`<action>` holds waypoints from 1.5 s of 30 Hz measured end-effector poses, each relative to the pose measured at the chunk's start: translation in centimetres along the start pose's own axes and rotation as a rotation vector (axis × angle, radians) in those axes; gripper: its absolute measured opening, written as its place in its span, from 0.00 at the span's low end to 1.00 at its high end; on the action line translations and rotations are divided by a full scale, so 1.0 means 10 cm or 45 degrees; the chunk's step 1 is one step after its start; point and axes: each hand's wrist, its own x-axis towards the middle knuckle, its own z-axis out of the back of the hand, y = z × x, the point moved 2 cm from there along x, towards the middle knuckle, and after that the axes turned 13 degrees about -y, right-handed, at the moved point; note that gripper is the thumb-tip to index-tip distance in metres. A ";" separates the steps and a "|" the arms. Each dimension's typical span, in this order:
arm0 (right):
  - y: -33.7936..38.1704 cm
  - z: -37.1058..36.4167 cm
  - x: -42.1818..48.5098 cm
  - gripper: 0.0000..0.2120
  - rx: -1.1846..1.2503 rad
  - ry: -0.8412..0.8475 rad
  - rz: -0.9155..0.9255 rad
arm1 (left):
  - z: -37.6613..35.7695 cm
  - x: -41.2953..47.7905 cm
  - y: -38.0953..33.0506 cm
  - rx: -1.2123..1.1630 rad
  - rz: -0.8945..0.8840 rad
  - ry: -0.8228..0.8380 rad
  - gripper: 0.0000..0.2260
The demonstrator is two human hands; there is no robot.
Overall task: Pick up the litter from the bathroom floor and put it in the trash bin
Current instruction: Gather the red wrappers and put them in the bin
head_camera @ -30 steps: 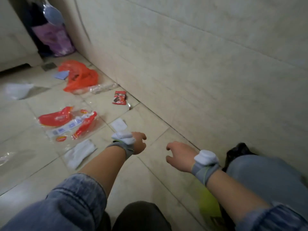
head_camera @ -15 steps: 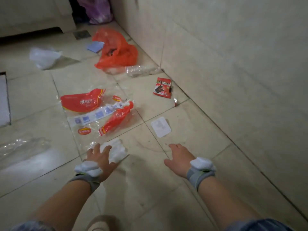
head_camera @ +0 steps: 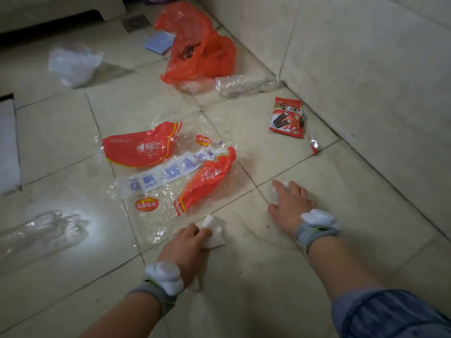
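My left hand [head_camera: 186, 245] is low over the tiled floor, shut on a crumpled white tissue [head_camera: 213, 231]. My right hand [head_camera: 290, 201] presses down on a small white paper [head_camera: 277, 190], fingers curled over it; only its edges show. Just beyond my hands lies a clear plastic wrapper with red printing [head_camera: 170, 167]. A red snack packet [head_camera: 286, 118] lies near the wall. No trash bin is in view.
Farther back lie an orange-red plastic bag [head_camera: 197, 50], a clear crumpled wrapper [head_camera: 244, 85], a blue paper [head_camera: 159, 41] and a white plastic bag [head_camera: 73, 64]. More clear plastic [head_camera: 41, 230] sits at the left. A floor drain [head_camera: 135, 21] is behind. The tiled wall [head_camera: 366, 69] runs along the right.
The view has tilted down toward the floor. My left hand has closed on the white tissue and drawn it back. My right hand moved forward onto the small white paper.
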 end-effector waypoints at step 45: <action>-2.20 2.57 -2.21 0.13 1.529 -0.198 -0.675 | 1.41 -0.73 -3.96 -0.858 -0.222 0.066 0.14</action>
